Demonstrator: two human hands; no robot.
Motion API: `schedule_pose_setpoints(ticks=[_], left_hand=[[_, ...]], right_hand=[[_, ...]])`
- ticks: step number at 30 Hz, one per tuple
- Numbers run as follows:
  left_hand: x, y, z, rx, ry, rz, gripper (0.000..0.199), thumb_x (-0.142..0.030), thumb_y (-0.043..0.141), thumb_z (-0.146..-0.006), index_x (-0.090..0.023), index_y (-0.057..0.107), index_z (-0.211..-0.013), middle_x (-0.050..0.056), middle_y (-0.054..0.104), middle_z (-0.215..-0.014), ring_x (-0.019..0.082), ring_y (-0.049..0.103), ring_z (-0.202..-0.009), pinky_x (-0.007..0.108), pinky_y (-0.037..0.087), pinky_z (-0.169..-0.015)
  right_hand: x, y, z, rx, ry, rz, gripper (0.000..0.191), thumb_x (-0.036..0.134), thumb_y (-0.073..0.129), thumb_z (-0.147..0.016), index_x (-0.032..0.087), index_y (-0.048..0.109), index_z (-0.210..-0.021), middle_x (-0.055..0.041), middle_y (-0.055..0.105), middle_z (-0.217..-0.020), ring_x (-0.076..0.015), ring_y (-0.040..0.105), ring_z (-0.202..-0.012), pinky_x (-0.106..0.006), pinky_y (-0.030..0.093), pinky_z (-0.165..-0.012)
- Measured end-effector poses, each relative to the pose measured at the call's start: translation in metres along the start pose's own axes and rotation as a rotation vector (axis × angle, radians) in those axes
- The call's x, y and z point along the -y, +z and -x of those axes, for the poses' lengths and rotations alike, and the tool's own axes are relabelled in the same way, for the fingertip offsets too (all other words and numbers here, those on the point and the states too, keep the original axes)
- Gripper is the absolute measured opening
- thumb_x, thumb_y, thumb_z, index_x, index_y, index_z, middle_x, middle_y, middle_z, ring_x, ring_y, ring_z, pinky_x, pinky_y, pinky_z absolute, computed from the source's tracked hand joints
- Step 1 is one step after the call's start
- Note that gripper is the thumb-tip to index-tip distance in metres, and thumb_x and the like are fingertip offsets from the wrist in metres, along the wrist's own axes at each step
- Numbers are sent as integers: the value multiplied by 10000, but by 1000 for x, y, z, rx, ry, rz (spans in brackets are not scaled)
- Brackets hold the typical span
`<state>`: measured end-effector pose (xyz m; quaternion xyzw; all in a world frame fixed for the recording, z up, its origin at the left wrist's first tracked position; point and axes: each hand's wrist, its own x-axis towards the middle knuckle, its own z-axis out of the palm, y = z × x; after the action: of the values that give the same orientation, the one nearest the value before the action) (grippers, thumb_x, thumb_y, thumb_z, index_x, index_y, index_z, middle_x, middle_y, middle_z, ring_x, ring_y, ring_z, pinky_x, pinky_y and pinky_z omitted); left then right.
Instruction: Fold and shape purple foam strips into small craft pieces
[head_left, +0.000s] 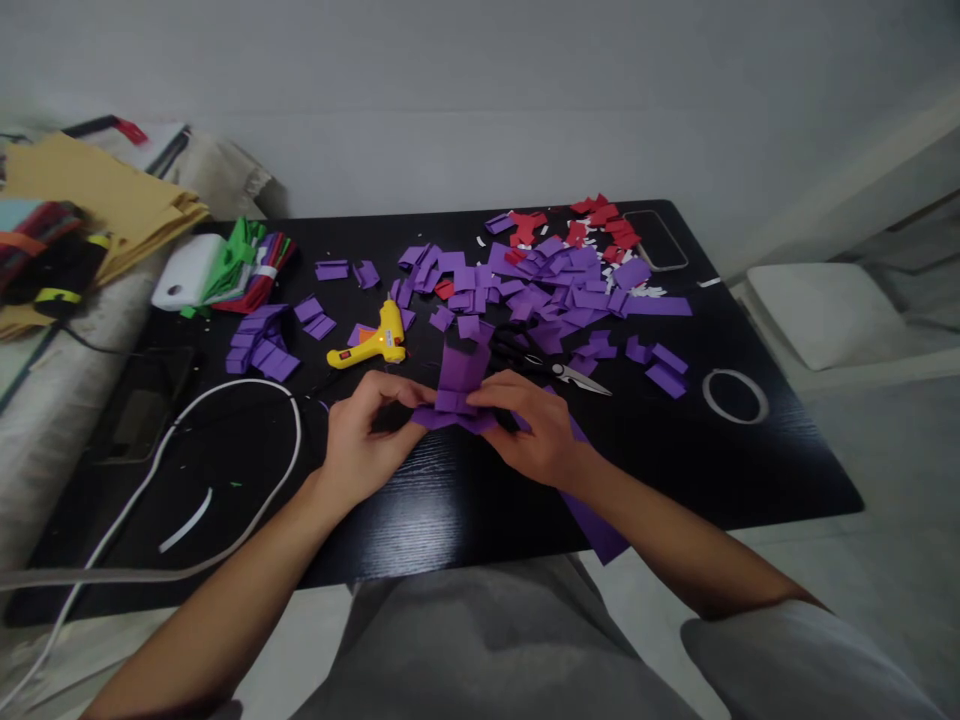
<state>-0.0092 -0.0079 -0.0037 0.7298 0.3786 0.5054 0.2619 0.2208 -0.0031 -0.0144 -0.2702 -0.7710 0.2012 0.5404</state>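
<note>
Between my two hands, just above the front middle of the black table, is a folded piece of purple paper with a tall upright flap and flaps spread low. My left hand pinches its left side between thumb and fingers. On the right side, my right hand grips it the same way. Under my right wrist lies a long purple paper strip. Scissors with dark handles rest just behind my right hand. A yellow hot glue gun lies behind my left hand.
Many folded purple paper pieces are heaped at the back, with red scraps beyond. A white cable loops across the left of the table. A tape ring lies at the right. Folded bundles sit back left.
</note>
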Motion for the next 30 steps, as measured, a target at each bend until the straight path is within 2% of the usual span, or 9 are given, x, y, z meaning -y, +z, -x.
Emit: schedule_pose_setpoints(ticks=[3,8,15,18,24,27,30], left_hand=[[-1,0,0,1,13,-13,265,-129,825,-861,-213,591,-953,14,805,-940,156,803,-844,261,650,-787],[-2,-1,0,5,29,-18,276,-104,827,-847,-218,608,-971,-3,791,-921,141,786,-826,244,634,-777],[2,-4,1,36,97,-41,258,-60,809,-844,-215,668,-994,17,782,-946,163,779,-866,272,629,-801],[1,-4,-1,38,148,-27,257,-51,796,-851,-216,685,-1014,32,790,-954,184,786,-888,297,636,-812],[-5,-5,-7,64,175,-69,226,-74,769,-869,-217,726,-1039,39,813,-949,191,792,-869,320,641,-814],[-6,-4,-7,72,154,-102,165,-115,762,-885,-221,724,-1007,35,811,-926,195,792,-864,335,650,-816],[-7,-3,-5,72,174,-121,211,-102,785,-870,-224,717,-1029,32,804,-954,190,783,-886,338,646,-833]], right_hand=[[-1,2,2,-7,-48,12,334,90,699,-955,272,646,-1231,-56,791,-1082,-202,779,-1007,-362,655,-891],[-1,4,6,-10,4,-33,302,66,675,-956,262,617,-1180,-70,801,-1121,-198,795,-1027,-340,656,-889],[5,0,-1,42,67,-16,239,100,667,-985,251,708,-1166,-38,824,-1083,-179,800,-1012,-318,647,-930],[6,1,-1,19,98,-53,259,90,707,-961,242,734,-1168,-30,828,-1071,-167,799,-993,-291,640,-923],[9,0,-1,-2,91,-69,342,125,741,-947,295,748,-1244,-44,820,-1147,-209,786,-1061,-372,647,-950],[10,0,-4,3,141,-59,284,153,742,-956,295,775,-1200,-45,827,-1105,-213,789,-1012,-383,658,-907],[10,0,-5,-17,143,-80,221,157,731,-970,275,791,-1147,-39,837,-1023,-206,792,-939,-377,659,-863]])
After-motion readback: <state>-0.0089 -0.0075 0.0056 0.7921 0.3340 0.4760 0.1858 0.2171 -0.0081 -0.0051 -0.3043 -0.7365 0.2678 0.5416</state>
